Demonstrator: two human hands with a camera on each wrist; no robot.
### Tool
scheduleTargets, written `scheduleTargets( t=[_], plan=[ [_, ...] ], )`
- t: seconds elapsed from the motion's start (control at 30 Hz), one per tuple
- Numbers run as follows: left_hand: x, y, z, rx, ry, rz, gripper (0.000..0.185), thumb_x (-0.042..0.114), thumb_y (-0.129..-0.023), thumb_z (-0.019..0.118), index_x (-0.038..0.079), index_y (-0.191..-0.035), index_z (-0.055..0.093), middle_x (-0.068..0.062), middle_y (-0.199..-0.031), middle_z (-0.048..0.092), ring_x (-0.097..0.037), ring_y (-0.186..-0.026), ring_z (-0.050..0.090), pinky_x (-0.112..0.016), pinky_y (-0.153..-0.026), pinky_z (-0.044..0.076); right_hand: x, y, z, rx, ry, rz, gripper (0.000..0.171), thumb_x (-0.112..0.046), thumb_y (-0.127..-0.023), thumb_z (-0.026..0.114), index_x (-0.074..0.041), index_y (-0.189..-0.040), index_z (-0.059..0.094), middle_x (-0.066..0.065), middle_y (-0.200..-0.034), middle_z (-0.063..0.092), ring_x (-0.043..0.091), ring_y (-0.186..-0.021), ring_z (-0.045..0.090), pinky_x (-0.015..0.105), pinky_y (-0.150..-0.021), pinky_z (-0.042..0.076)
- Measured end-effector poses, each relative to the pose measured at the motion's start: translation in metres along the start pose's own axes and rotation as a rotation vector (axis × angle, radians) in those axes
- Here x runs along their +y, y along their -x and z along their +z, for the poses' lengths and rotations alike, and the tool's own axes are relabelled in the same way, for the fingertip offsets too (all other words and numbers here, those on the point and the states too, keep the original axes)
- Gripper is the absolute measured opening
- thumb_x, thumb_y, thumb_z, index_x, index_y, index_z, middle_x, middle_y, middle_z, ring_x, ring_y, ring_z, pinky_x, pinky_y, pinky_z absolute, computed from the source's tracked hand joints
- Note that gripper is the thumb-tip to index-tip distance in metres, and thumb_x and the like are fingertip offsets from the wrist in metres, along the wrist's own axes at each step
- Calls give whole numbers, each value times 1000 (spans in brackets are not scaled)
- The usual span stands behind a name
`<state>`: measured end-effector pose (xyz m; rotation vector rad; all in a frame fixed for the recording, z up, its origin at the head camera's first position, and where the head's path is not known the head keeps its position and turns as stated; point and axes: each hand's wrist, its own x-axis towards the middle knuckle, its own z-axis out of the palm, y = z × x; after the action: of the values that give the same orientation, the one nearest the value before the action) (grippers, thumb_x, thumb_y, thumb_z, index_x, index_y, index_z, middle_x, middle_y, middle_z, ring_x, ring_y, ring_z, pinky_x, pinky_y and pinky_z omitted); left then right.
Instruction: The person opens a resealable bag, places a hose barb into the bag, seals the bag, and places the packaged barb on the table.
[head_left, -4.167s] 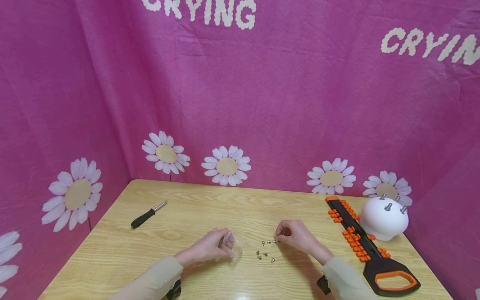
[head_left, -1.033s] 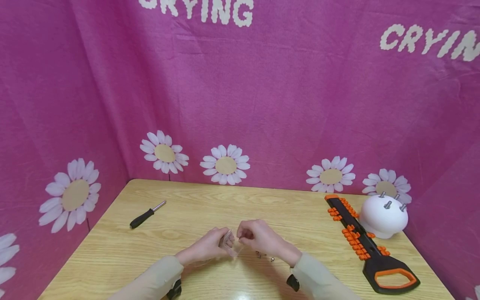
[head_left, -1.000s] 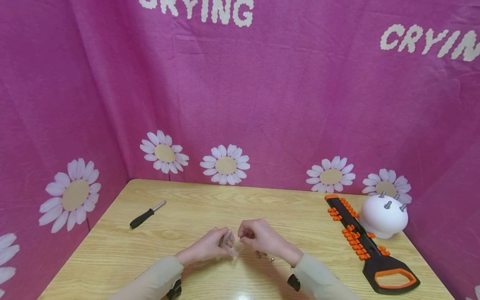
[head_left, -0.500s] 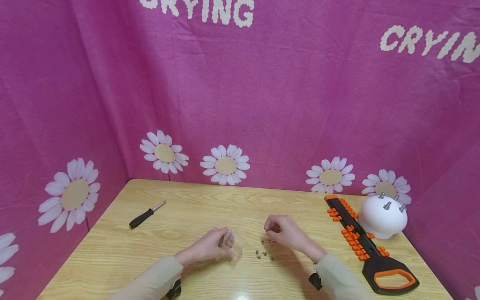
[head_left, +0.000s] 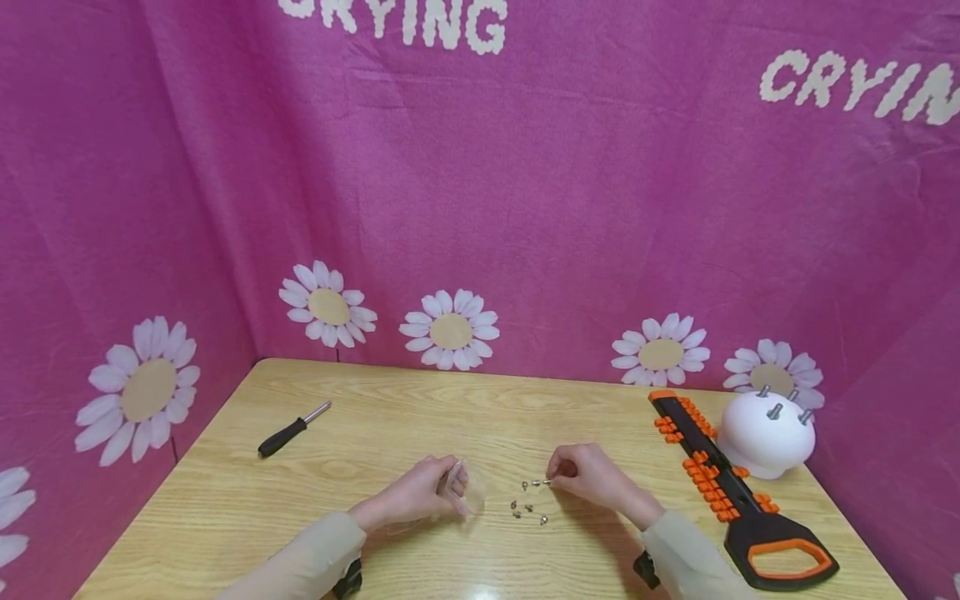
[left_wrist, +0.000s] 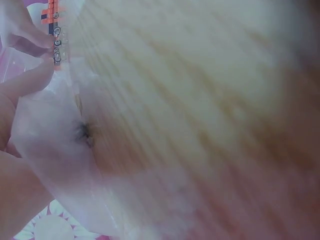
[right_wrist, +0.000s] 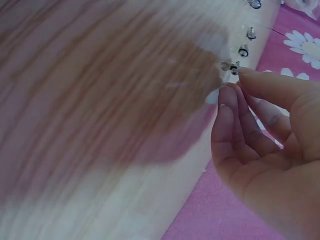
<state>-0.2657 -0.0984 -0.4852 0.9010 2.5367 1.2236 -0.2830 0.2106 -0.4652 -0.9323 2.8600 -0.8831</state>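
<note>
Screws (head_left: 530, 497), small and silvery, lie scattered on the wooden tabletop (head_left: 375, 417) between my two hands, and my right hand (head_left: 588, 477) has its fingertips curled down onto the one at the far edge of the cluster, pinching at it. From the right wrist view I see that same screw (right_wrist: 234, 67) right at the tips of my thumb and forefinger, with more screws in a row beyond it. My left hand (head_left: 416, 495) rests just left of the cluster, fingers curled around a small clear plastic bag (head_left: 459, 492); the left wrist view shows the bag (left_wrist: 65, 145) pinched between thumb and finger, though the picture is blurred. Well off to the left a black-handled screwdriver (head_left: 292, 430) lies on the tabletop. Along the right edge sits a long black and orange tool (head_left: 731, 492), and just beside it a white dome (head_left: 765, 437) with bolts sticking out of its top.
</note>
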Motion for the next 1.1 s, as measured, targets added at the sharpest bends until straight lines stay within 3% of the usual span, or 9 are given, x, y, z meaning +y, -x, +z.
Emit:
scheduleTargets(
  t=[0.4, 0.8, 1.1],
  plan=[
    [1, 0, 0, 1, 39, -29, 31, 12, -78, 83, 5, -97, 59, 8, -84, 61, 0, -81, 52, -26, -91, 31, -1, -2, 5, -2, 26, 27, 7, -1, -84, 74, -6, -84, 70, 0, -79, 68, -3, -70, 51, 17, -62, 46],
    [1, 0, 0, 2, 7, -33, 34, 15, -77, 84, 6, -98, 60, 6, -86, 63, -1, -84, 47, -24, -87, 33, -5, -2, 4, 17, 14, -5, 9, -2, -87, 71, -8, -83, 66, -1, -78, 68, -4, -70, 51, 17, -62, 45],
    [1, 2, -1, 4, -9, -7, 32, 16, -77, 84, 6, -94, 58, 5, -86, 64, 0, -81, 48, -27, -89, 30, -22, -9, -2, 24, 13, -42, 8, -3, -88, 70, -8, -84, 65, -1, -77, 68, -5, -68, 50, 17, -62, 46]
  ],
)
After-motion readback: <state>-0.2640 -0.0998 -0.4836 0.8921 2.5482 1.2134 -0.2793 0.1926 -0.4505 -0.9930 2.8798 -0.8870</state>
